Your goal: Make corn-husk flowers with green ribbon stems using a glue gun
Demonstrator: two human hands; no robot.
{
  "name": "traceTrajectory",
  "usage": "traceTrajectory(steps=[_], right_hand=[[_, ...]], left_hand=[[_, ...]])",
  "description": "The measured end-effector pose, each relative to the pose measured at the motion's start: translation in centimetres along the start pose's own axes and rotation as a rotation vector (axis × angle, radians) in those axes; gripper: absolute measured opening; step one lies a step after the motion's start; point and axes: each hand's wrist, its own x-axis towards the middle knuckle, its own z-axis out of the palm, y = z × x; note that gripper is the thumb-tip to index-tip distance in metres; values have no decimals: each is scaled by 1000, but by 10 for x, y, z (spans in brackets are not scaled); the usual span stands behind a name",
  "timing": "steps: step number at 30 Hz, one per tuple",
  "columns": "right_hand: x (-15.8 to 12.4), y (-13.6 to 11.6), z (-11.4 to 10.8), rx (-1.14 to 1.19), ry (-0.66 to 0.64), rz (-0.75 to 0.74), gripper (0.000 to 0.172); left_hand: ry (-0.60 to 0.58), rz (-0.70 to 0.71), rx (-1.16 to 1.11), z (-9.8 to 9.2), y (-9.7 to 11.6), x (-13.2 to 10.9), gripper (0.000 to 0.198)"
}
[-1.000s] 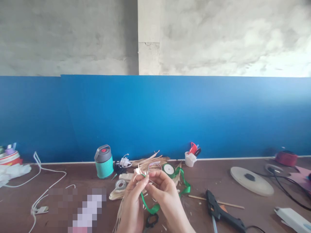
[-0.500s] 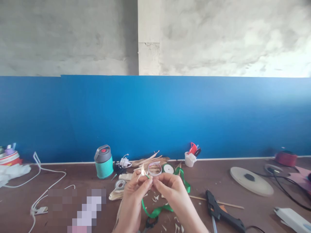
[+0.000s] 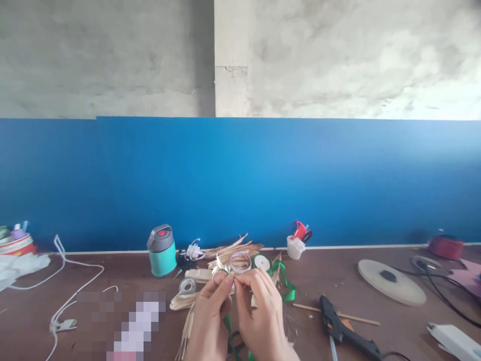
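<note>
My left hand (image 3: 210,316) is closed in a pinch on a small pale husk flower (image 3: 219,263), whose pointed tips stick up above the fingers. A bit of green ribbon (image 3: 227,323) shows at its base and hangs down between my hands. Fingertip to fingertip with the left, my right hand (image 3: 261,311) pinches the ribbon; the exact grip point is hidden by the fingers. Dried husks (image 3: 199,275) lie on the table behind and left of my hands. A dark-handled tool (image 3: 236,342), partly covered, lies below them.
Behind my hands are a clear tape roll (image 3: 240,261), a white ribbon spool (image 3: 262,262) and a smaller tape roll (image 3: 187,286). A teal flask (image 3: 162,258) stands left. On the right lie a glue gun (image 3: 343,331), a thin stick (image 3: 361,318) and a round lid (image 3: 404,286).
My right hand has turned more upright and drawn in toward the left one. The ribbon loop that swung out to the right now hangs down between and behind the hands.
</note>
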Motion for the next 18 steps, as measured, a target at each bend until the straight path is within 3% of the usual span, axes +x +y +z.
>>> traceTrajectory(steps=[8, 10, 12, 15, 18], right_hand=[[-5, -1, 8, 42, 45, 4, 15], [1, -1, 1, 126, -43, 108, 13], [9, 0, -7, 258, -166, 310, 9], [17, 6, -17, 458, -300, 591, 17], [18, 13, -19, 612, -355, 698, 21]], left_hand=[[57, 65, -8, 3, -3, -2, 27], [32, 76, 36, 2, 0, -1, 25], [-18, 102, 111, 1, 4, 2, 22], [-146, 222, 318, -3, 9, 7, 18], [-246, 317, 542, -6, 12, 9, 18]])
